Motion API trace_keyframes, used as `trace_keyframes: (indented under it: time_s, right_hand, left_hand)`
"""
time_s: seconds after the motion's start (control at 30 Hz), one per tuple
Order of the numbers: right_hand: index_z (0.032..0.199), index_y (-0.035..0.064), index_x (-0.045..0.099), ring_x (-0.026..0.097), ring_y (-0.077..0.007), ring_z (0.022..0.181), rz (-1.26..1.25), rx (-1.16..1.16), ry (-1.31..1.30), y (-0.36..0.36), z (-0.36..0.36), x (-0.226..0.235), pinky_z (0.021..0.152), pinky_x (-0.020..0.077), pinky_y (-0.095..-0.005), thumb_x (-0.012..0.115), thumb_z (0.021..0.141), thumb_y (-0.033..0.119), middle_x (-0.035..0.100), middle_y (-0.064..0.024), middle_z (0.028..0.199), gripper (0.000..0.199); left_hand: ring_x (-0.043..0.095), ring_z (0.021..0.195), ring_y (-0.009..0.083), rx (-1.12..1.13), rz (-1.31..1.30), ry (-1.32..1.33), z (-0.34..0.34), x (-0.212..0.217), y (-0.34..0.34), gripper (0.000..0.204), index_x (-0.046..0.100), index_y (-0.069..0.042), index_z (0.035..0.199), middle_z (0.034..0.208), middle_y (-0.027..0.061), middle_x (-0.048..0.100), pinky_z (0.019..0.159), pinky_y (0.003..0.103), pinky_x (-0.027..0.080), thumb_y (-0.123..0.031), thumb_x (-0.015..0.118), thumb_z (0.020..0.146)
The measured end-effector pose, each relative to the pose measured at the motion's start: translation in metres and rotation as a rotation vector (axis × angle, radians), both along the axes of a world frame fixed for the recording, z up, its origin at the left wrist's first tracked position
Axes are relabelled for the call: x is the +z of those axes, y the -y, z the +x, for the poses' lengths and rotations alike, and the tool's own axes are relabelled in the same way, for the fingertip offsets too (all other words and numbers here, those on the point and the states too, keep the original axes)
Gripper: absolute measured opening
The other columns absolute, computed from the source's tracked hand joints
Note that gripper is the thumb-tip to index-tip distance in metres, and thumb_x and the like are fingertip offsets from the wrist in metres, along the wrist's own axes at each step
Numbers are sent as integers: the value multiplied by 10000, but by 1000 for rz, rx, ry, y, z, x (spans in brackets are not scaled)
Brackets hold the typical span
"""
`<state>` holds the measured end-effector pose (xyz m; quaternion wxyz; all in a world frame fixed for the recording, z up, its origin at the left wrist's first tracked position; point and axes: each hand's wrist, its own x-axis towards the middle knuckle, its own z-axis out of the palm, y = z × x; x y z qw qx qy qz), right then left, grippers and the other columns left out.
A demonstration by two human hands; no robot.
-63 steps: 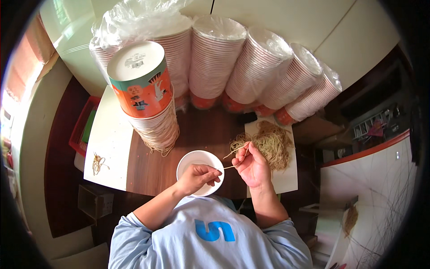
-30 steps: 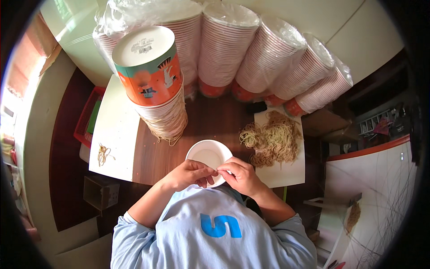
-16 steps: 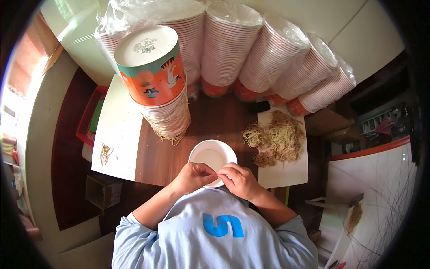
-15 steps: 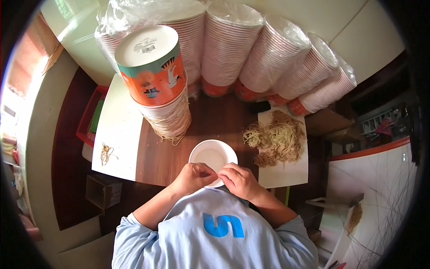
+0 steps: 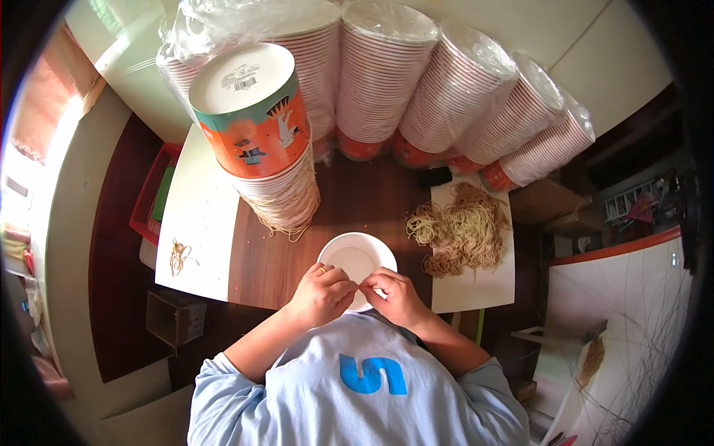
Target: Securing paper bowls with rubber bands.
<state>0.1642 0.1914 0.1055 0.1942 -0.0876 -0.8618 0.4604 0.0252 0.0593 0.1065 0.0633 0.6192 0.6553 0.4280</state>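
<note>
At the table's near edge, a white paper bucket (image 5: 357, 241) sits with its open mouth up, close against my shirt. Over its near rim my left hand (image 5: 321, 296) is closed, thumb and fingers pinched together. My right hand (image 5: 398, 299) pinches just beside it, and the fingertips of both nearly meet. Whatever lies between them is too small to make out. To the right is a tangled heap of tan cords (image 5: 468, 230). On the left, upside-down paper buckets form a stack topped by an orange and teal one (image 5: 256, 137), with loops of cord (image 5: 286, 215) draped around its lower part.
Tall plastic-wrapped stacks of paper buckets (image 5: 383, 82) line the table's back. A small black object (image 5: 435, 177) lies before them. Loose cord strands (image 5: 180, 257) rest on the white left end. A red basket (image 5: 152, 197) and a cardboard box (image 5: 175, 318) are at left.
My left hand has turned, its fingers more curled and the knuckles higher. My right hand stays pinched in nearly the same place. The bucket, stacks and cord heap stay put.
</note>
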Motion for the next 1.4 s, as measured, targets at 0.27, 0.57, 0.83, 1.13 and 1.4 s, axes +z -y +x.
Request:
trace_keyframes:
  time_s: [0.27,0.57,0.83,1.13,1.4]
  right_hand:
    - [842,-10,653,578,-75,612,-318,-270,198,-11,-31,-45,565,468,-249,618,820,111,649,-81,680,128]
    - [818,3,660,634,-181,627,-84,-403,233,-22,-63,-91,575,483,-300,634,802,137,658,-125,705,138]
    - [740,47,577,599,-304,693,67,-251,94,-16,-67,-83,592,476,-388,619,773,100,606,-116,757,75]
    - [745,69,568,596,-288,690,198,-223,116,-14,-63,-86,596,482,-391,616,764,87,583,-92,736,54]
    - [744,66,567,597,-290,705,241,-222,83,-13,-65,-83,608,487,-390,613,763,82,586,-96,747,52]
  left_hand:
    - [576,767,264,257,-135,-136,-29,-40,-18,238,650,-70,915,872,87,580,655,383,454,-108,668,681]
    - [599,673,241,338,-286,339,-45,-78,-33,225,637,-6,939,765,128,596,640,338,499,-83,589,733]
    - [592,700,106,352,-365,783,-29,-94,-11,275,594,36,1060,795,76,634,626,262,498,-95,577,819]
    - [585,682,108,339,-353,1044,-34,-92,-10,253,595,56,1057,792,81,643,621,248,498,-107,510,883]
    - [579,691,100,326,-345,1042,-38,-93,-12,239,597,54,1048,811,78,642,623,243,491,-81,494,880]
